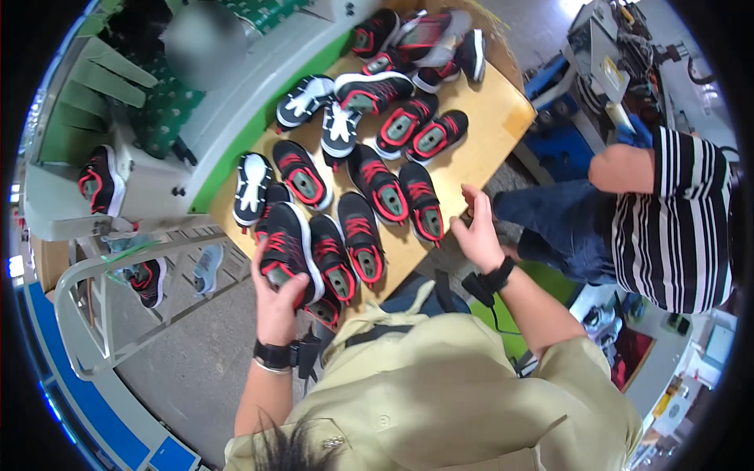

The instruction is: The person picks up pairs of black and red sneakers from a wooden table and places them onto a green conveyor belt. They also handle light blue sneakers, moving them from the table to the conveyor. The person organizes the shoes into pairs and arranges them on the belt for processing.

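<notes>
My left hand (276, 304) is closed around the heel end of a black sneaker (289, 239) with red lining and a white sole edge, tilted above others at the table's near left corner. My right hand (481, 235) is empty, fingers apart, just off the table's right edge. Nearest to it stands a black sneaker with red laces (422, 200). Several matching sneakers cover the wooden table (495, 118). Some stand upright, such as one sneaker (361, 239) in front of me; others show white-and-black soles, like the tipped sneaker (253, 188) at the left.
A grey-green machine (236, 86) borders the table's left side, with a person in green dotted clothing (169, 118) beyond it. One sneaker (102, 180) rests on its ledge. A metal rack (169, 275) holds more shoes. At the right stands a person in a striped shirt (671, 228).
</notes>
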{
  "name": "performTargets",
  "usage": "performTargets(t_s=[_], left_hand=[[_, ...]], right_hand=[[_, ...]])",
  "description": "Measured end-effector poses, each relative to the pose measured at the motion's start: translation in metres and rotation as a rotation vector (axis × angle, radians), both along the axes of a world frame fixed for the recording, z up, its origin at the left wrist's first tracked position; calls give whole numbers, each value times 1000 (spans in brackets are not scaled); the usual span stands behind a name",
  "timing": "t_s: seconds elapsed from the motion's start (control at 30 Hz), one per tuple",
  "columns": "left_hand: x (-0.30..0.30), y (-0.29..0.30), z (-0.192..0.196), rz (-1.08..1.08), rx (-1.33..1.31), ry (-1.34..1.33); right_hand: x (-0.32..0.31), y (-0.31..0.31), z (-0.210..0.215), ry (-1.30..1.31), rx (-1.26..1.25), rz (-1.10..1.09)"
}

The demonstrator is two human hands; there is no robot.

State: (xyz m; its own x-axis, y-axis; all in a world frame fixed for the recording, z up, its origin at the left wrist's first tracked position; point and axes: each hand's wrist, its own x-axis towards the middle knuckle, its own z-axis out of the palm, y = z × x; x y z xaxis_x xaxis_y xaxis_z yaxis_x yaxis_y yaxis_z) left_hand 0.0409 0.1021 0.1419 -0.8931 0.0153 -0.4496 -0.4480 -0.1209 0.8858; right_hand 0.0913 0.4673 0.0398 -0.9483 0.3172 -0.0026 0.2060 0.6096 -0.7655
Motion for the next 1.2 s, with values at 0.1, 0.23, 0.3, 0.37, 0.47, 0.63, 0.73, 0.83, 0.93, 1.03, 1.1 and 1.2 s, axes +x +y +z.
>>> performTargets(t_s=[0.1, 0.23, 0.3, 0.37, 0.47, 0.63, 0.73, 0.83, 0.93, 1.03, 1.1, 1.2], left_hand=[[-4, -8, -6, 60, 124, -118], [-1, -7, -19, 31, 134, -108], [0, -5, -17, 4, 164, -122], [1, 1, -27, -50, 144, -74], [9, -1, -60, -122, 25, 54], [8, 1, -49, -197, -111, 61], [13, 1, -51, -253, -180, 124], [10, 4, -50, -304, -277, 150], [10, 5, -56, -337, -355, 302], [10, 12, -50, -297, -279, 178], [8, 14, -43, -297, -312, 148], [8, 14, -46, -290, -291, 125]], right_hand=[[9, 18, -24, -133, -346, -198], [11, 7, -35, -121, -477, -184], [9, -11, -37, -128, -550, -73], [6, -17, -44, -155, -474, 57], [-14, -38, -42, -57, -146, 168], [-11, -34, -32, -89, -232, 23], [-2, -14, -22, -107, -178, -31], [11, 0, -23, -69, -319, -147], [14, 4, -35, -24, -262, -168], [1, -31, -25, -127, -330, -74], [6, -46, -37, -126, -434, 58], [-16, -24, -16, -137, -243, 158]])
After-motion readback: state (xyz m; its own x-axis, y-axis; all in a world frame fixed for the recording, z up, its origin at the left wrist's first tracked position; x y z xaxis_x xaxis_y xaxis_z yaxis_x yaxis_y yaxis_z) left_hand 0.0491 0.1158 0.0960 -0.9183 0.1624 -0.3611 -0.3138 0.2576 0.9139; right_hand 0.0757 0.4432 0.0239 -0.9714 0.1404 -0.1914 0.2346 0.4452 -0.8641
